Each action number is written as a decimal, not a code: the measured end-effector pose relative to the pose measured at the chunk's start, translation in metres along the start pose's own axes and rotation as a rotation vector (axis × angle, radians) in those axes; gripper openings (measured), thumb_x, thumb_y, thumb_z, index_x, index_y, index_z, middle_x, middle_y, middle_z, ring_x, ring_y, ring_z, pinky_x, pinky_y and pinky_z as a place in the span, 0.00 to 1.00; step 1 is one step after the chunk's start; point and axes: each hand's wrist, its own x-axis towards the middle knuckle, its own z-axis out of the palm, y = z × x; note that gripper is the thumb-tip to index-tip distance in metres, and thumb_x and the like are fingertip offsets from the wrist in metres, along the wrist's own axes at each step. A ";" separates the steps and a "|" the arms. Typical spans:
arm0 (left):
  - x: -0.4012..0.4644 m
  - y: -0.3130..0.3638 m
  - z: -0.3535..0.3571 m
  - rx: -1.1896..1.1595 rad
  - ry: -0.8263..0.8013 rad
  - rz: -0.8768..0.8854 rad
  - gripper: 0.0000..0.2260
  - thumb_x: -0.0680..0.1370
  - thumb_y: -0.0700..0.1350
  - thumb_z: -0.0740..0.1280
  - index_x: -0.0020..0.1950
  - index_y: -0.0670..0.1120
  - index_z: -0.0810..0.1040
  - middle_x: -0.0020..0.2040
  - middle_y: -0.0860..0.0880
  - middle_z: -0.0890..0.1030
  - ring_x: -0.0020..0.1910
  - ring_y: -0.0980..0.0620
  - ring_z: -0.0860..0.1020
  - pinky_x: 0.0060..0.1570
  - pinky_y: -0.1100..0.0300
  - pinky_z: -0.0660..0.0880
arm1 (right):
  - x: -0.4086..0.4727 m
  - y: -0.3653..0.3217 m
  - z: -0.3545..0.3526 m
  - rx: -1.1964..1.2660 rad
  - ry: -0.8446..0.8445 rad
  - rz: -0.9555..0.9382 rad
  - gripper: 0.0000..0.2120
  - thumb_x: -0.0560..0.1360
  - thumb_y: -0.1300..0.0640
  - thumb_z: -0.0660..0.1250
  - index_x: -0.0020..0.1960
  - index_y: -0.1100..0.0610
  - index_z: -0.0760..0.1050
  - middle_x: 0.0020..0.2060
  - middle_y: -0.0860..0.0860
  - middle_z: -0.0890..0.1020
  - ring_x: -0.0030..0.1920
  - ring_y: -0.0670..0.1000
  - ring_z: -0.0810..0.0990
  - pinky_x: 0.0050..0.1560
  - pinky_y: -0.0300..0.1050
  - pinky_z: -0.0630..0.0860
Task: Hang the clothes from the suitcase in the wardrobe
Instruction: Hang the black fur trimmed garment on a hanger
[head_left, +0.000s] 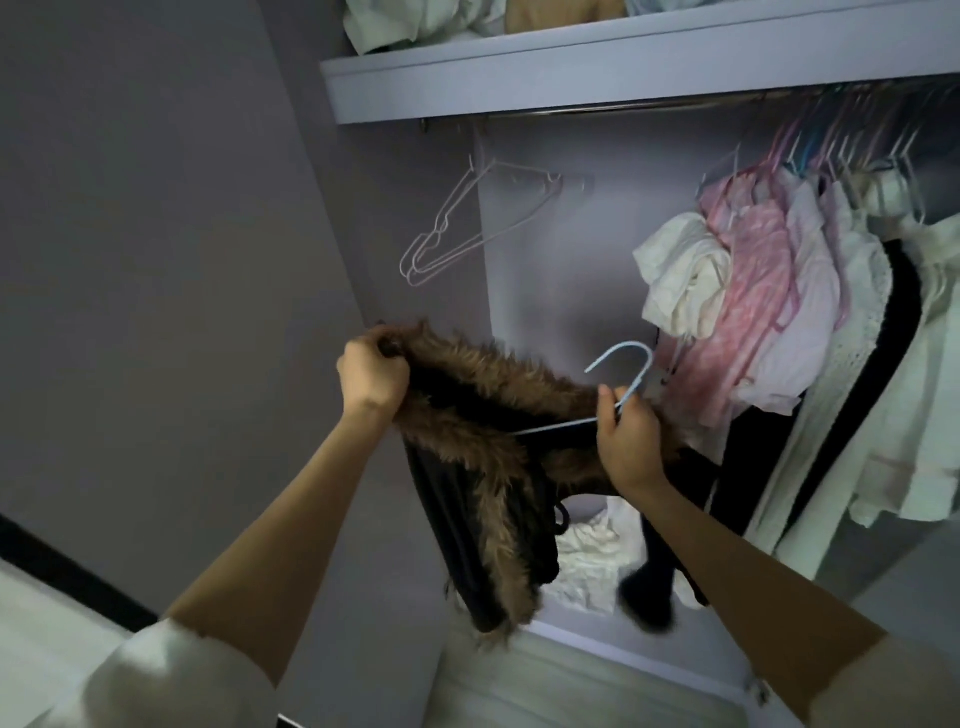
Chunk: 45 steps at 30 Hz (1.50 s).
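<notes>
My left hand (371, 376) grips the fur-trimmed coat (483, 415); my right hand (626, 439) pinches the hanger (626, 371). I should seat both shoulders before lifting to the rail (597, 110).

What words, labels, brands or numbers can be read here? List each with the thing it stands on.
None: no readable text shows anywhere in this view.
The fur-trimmed black garment shows no tag or label.
The light blue hanger carries no marking.
The hanging clothes and the wardrobe shelf show no print or sign.

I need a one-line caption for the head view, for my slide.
Both hands fit a fur-trimmed dark garment onto a pale blue hanger.
</notes>
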 end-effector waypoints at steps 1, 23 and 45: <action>0.003 0.002 0.002 -0.015 -0.055 0.014 0.17 0.73 0.30 0.59 0.56 0.42 0.80 0.53 0.41 0.81 0.57 0.43 0.77 0.59 0.57 0.73 | 0.001 0.001 0.001 -0.030 -0.024 -0.012 0.16 0.76 0.55 0.56 0.31 0.58 0.60 0.24 0.51 0.64 0.28 0.56 0.69 0.34 0.44 0.60; -0.037 -0.010 0.068 0.326 -0.297 0.439 0.12 0.80 0.46 0.60 0.59 0.47 0.79 0.58 0.47 0.80 0.57 0.41 0.76 0.57 0.51 0.71 | 0.023 -0.033 -0.023 -0.014 -0.180 0.005 0.24 0.79 0.61 0.59 0.29 0.50 0.53 0.23 0.45 0.59 0.29 0.52 0.64 0.34 0.42 0.53; -0.014 -0.050 0.063 0.154 -0.262 0.342 0.11 0.80 0.37 0.58 0.58 0.37 0.76 0.54 0.38 0.78 0.53 0.40 0.75 0.46 0.62 0.66 | 0.020 0.024 -0.072 -0.724 -0.679 0.087 0.20 0.74 0.60 0.54 0.64 0.61 0.68 0.61 0.58 0.74 0.64 0.58 0.70 0.67 0.56 0.62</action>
